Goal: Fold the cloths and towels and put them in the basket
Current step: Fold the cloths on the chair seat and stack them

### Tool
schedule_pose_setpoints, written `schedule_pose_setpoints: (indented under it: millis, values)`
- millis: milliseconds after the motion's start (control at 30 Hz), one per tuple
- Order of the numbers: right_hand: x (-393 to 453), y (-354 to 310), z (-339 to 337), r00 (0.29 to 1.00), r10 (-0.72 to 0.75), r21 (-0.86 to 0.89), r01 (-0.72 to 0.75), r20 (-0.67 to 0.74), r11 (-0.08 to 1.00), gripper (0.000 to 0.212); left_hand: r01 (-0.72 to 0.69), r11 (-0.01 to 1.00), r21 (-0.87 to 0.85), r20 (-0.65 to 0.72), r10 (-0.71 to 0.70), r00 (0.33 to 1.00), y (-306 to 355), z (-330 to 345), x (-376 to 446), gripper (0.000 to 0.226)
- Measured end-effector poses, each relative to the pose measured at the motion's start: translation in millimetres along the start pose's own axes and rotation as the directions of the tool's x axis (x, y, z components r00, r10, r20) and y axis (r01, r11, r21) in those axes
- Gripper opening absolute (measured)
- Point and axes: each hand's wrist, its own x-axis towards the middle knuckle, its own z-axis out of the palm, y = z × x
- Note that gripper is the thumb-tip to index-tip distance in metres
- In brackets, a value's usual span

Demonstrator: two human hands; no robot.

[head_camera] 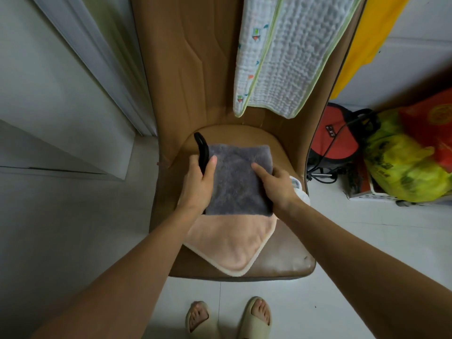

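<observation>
Folded grey plush towel [241, 178] at frame centre (long axis toward the chair back) is gripped at its side edges by left hand [199, 183] and right hand [277, 185], equally near.

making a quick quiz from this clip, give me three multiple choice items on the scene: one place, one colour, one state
1. Where does the folded grey fleece cloth lie?
A. on the peach towel on the chair seat
B. on the floor
C. in a basket

2. What colour edging has the white quilted blanket hung over the brown chair back?
A. red
B. light green
C. black

3. What is the left hand doing?
A. hanging idle
B. gripping the cloth's left edge
C. holding a slipper

Answers: 1 A, the peach towel shows beneath it; 2 B, green trim lines its edges; 3 B, the thumb lies on top of the cloth.
</observation>
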Motion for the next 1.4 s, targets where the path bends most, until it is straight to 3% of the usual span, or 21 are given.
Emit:
schedule_pose_setpoints:
  millis: [100, 200, 267, 367, 433, 500, 600, 667, 700, 733, 800, 833, 967, 1067, 1133, 1200, 1267, 1300, 1333, 1400]
  values:
    - [37.9, -1.0, -2.6, 0.967, -0.217, -0.119, 0.201, -0.137, 0.972, 0.029, 0.057, 0.997, 0.044, -0.044, -0.055, 0.998, -2.7, 25.7, 28.5, 0.041]
    - [75.4, -6.8, -7.4, 0.907, -0.376, -0.246, 0.327, -0.19, 0.913, 0.025, -0.022, 0.999, 0.038, -0.105, 0.026, 0.994, 6.5, 53.2, 61.9, 0.038]
    - [99.4, -9.6, -9.7, 0.901, -0.398, -0.239, 0.353, -0.175, 0.905, 0.026, -0.062, 0.998, 0.025, -0.149, 0.066, 0.987, 6.7, 68.7, 84.1, 0.037]
    - [131.1, 1.6, -12.7, 0.918, -0.389, -0.19, 0.369, -0.079, 0.91, 0.053, -0.055, 0.998, 0.02, -0.196, 0.058, 0.979, -9.4, 88.1, 110.1, 0.038]
    - [142.8, 16.1, -12.0, 0.884, -0.467, -0.3, 0.441, -0.019, 0.846, 0.066, -0.049, 0.999, 0.003, -0.194, 0.049, 0.98, -24.8, 96.3, 122.7, 0.039]
    - [149.8, 30.5, -12.3, 0.826, -0.564, -0.525, 0.486, 0.013, 0.699, 0.064, -0.046, 0.999, 0.016, -0.154, 0.048, 0.987, -35.4, 102.3, 130.2, 0.041]
    - [157.7, 46.0, -13.1, 0.683, -0.714, -0.807, 0.504, 0.155, 0.308, 0.051, -0.062, 0.992, 0.107, -0.197, 0.083, 0.977, -40.0, 109.6, 126.8, 0.047]
    - [160.8, 51.2, -12.4, 0.613, -0.74, -0.836, 0.534, 0.278, 0.129, 0.052, -0.153, 0.955, 0.254, -0.313, 0.231, 0.921, -41.4, 107.5, 113.1, 0.048]
    - [160.7, 52.9, -11.8, 0.613, -0.721, -0.832, 0.548, 0.323, 0.093, 0.055, -0.242, 0.896, 0.372, -0.294, 0.361, 0.885, -45.5, 104.7, 107.9, 0.049]
    - [160.1, 54.2, -11.3, 0.619, -0.699, -0.828, 0.556, 0.357, 0.07, 0.059, -0.341, 0.798, 0.496, -0.191, 0.484, 0.854, -52.2, 101.8, 105.2, 0.05]
    - [161.8, 54.9, -11.8, 0.643, -0.668, -0.833, 0.55, 0.375, 0.063, 0.064, -0.487, 0.591, 0.642, 0.089, 0.574, 0.814, -67.8, 95.2, 110.1, 0.058]
    - [163.9, 55.0, -12.4, 0.665, -0.65, -0.842, 0.535, 0.368, 0.071, 0.066, -0.501, 0.562, 0.658, 0.175, 0.533, 0.828, -71.3, 91.5, 115.5, 0.062]
    - [174.7, 53.1, -9.8, 0.728, -0.581, -0.879, 0.475, 0.364, 0.044, 0.068, -0.435, 0.568, 0.699, 0.282, 0.34, 0.897, -69.8, 91.2, 133.4, 0.063]
    - [170.6, 40.9, -9.1, 0.813, -0.444, -0.893, 0.447, 0.377, 0.06, 0.061, -0.389, 0.596, 0.702, 0.347, 0.191, 0.918, -55.1, 82.4, 133.9, 0.061]
    - [153.8, 27.4, -10.8, 0.825, -0.426, -0.869, 0.47, 0.371, 0.155, 0.059, -0.386, 0.649, 0.656, 0.314, 0.231, 0.921, -45.8, 69.8, 119.2, 0.062]
    - [121.7, 23.5, -16.9, 0.769, -0.559, -0.801, 0.529, 0.311, 0.281, 0.047, -0.332, 0.81, 0.484, 0.123, 0.312, 0.942, -43.9, 55.4, 88.5, 0.056]
    - [82.9, 34.7, -24.3, 0.733, -0.634, -0.73, 0.571, 0.247, 0.375, 0.03, -0.176, 0.954, 0.241, -0.069, 0.198, 0.978, -50.0, 38.5, 49.4, 0.04]
    - [66.3, 42.8, -28.2, 0.74, -0.627, -0.708, 0.578, 0.245, 0.405, 0.026, -0.097, 0.978, 0.187, -0.089, 0.115, 0.989, -56.7, 29.3, 33.1, 0.034]
    - [52.8, 51.3, -31.5, 0.764, -0.592, -0.709, 0.565, 0.257, 0.421, 0.024, -0.052, 0.971, 0.233, -0.063, 0.068, 0.996, -64.2, 20.2, 18.2, 0.031]
    - [37.9, 64.9, -37.6, 0.834, -0.472, -0.75, 0.502, 0.287, 0.431, 0.029, -0.09, 0.879, 0.468, 0.079, 0.06, 0.995, -82.0, 5.1, -3.3, 0.032]
